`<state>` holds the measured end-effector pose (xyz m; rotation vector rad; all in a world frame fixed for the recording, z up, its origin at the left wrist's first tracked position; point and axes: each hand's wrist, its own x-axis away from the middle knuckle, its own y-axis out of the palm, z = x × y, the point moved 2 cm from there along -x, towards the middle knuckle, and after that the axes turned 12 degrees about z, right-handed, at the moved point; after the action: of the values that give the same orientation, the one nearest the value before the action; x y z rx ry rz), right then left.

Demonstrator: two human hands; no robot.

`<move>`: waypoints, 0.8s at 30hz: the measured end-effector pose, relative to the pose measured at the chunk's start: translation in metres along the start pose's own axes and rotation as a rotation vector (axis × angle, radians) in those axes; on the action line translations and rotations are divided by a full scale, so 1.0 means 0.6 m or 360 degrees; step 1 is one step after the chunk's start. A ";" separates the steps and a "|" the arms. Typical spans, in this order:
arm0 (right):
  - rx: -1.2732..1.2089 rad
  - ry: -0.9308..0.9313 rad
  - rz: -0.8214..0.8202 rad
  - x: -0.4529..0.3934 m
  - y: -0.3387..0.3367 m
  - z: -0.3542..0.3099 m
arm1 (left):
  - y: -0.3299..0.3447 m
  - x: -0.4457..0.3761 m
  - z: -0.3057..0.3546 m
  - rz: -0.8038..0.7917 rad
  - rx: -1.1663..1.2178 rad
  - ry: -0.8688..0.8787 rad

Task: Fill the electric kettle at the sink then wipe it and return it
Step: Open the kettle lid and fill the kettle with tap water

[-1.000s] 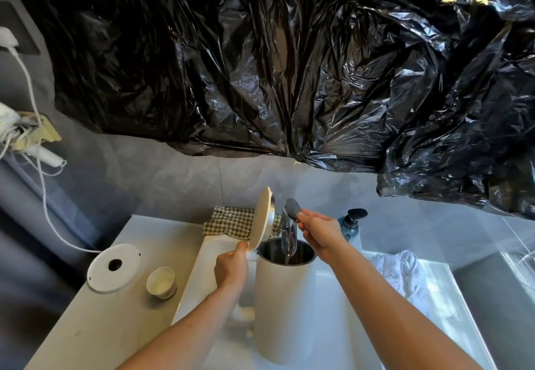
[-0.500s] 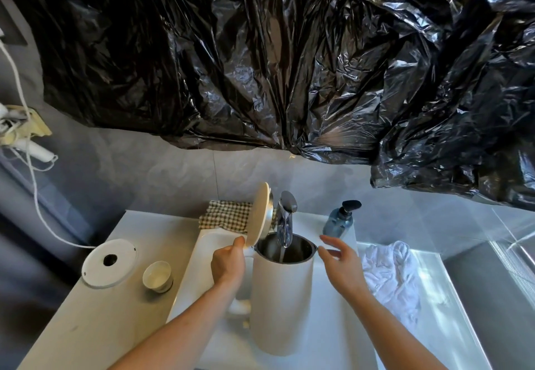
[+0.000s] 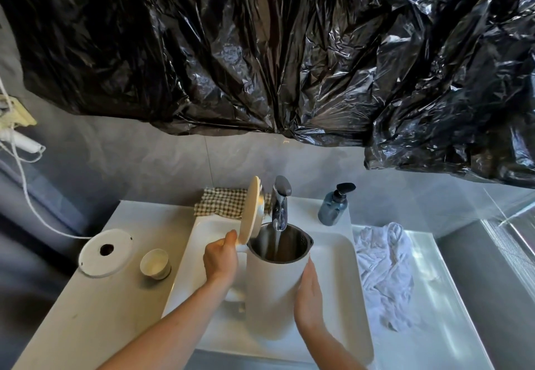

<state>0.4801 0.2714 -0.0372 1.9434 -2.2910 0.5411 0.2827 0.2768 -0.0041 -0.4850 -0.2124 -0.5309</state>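
Standing upright under the tap (image 3: 280, 201), kettle (image 3: 275, 280) filling — left hand (image 3: 220, 259) gripping its handle, right hand (image 3: 308, 294) pressing flat-fingered against its side.

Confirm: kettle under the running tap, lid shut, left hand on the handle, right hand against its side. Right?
Not quite. The lid is open, tipped up at the hinge, as the head view shows. The rest holds: the kettle sits under the running tap, left hand on the handle, right hand against its side.
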 end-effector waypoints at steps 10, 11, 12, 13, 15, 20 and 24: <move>-0.0117 0.0350 0.0146 -0.033 0.028 0.016 | 0.009 0.010 0.012 0.0070 0.0013 -0.0064; -0.0108 0.0351 0.0139 -0.035 0.029 0.016 | 0.010 0.010 0.015 0.0069 0.0014 -0.0071; -0.0104 0.0349 0.0135 -0.035 0.029 0.014 | 0.011 0.009 0.017 0.0069 0.0014 -0.0070; -0.0110 0.0336 0.0136 -0.033 0.027 0.012 | 0.012 0.009 0.019 0.0069 0.0010 -0.0066; -0.0081 0.0311 0.0143 -0.031 0.024 0.014 | 0.012 0.008 0.020 0.0066 -0.0005 -0.0056; 0.0010 0.0285 0.0148 -0.039 0.025 0.016 | 0.011 0.001 0.010 0.0035 -0.0006 -0.0127; -0.0016 0.0328 0.0132 -0.049 0.024 0.017 | 0.010 -0.001 0.009 0.0002 -0.0001 -0.0157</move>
<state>0.4732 0.2978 -0.0583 1.7051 -2.2469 0.7007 0.2849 0.2844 -0.0023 -0.5122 -0.3064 -0.5060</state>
